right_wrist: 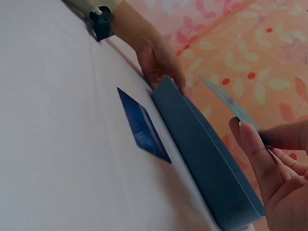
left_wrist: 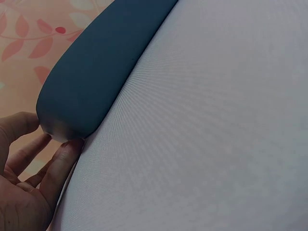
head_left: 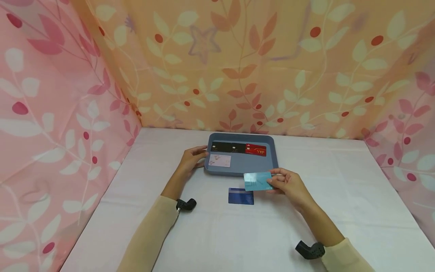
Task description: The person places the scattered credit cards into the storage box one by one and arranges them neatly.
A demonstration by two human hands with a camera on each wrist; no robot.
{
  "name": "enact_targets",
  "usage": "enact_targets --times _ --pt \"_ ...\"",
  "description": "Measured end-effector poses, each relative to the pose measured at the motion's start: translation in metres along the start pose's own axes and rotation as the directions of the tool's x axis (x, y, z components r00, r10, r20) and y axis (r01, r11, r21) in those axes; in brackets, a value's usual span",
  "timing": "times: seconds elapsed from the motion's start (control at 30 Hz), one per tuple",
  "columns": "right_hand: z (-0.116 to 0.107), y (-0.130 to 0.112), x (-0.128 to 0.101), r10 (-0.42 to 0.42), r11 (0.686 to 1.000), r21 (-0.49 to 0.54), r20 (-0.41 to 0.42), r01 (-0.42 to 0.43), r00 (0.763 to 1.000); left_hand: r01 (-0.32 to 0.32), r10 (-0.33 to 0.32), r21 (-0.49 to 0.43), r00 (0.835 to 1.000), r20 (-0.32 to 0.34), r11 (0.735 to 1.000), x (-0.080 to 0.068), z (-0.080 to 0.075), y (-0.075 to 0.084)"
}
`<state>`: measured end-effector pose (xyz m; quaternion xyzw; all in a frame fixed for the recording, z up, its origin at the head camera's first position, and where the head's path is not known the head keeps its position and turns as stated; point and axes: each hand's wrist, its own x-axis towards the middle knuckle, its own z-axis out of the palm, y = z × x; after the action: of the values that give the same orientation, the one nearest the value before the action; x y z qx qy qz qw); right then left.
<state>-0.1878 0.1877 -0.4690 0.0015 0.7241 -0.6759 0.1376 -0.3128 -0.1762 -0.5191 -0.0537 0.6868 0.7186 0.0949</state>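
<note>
A blue-grey tray (head_left: 258, 165) sits at the middle back of the white table. In it lie a black card (head_left: 227, 147), a red VIP card (head_left: 256, 150) and a white card (head_left: 219, 160). My left hand (head_left: 193, 158) holds the tray's left edge (left_wrist: 91, 82), fingers curled round its corner. My right hand (head_left: 287, 183) pinches a light teal card (head_left: 257, 181) just above the tray's near right corner; the same teal card (right_wrist: 228, 103) shows edge-on in the right wrist view. A dark blue card (head_left: 241, 196) lies flat on the cloth in front of the tray.
Leaf-patterned fabric walls (head_left: 238, 68) close in the table on the left, back and right. White cloth (head_left: 340, 196) covers the table. Black wrist camera mounts (head_left: 185, 204) sit on both forearms.
</note>
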Motion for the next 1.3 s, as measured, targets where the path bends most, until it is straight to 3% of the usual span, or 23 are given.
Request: enact_targets --times 0.3,0.8,1.3 --pt "-0.005 -0.019 0.012 0.093 0.995 0.041 0.004 -0.093 0.996 -0.01 0.01 0.021 1.0 -0.004 1.0 0.001 -0.001 -0.001" --pt "-0.01 -0.035 0.048 0.16 0.973 0.171 -0.006 -0.157 0.987 -0.008 0.008 0.023 1.0 -0.007 1.0 0.002 -0.002 -0.001" --pt "-0.003 -0.034 0.085 0.171 0.978 0.12 -0.021 -0.168 0.985 -0.002 0.002 0.014 1.0 -0.01 1.0 0.001 -0.001 -0.002"
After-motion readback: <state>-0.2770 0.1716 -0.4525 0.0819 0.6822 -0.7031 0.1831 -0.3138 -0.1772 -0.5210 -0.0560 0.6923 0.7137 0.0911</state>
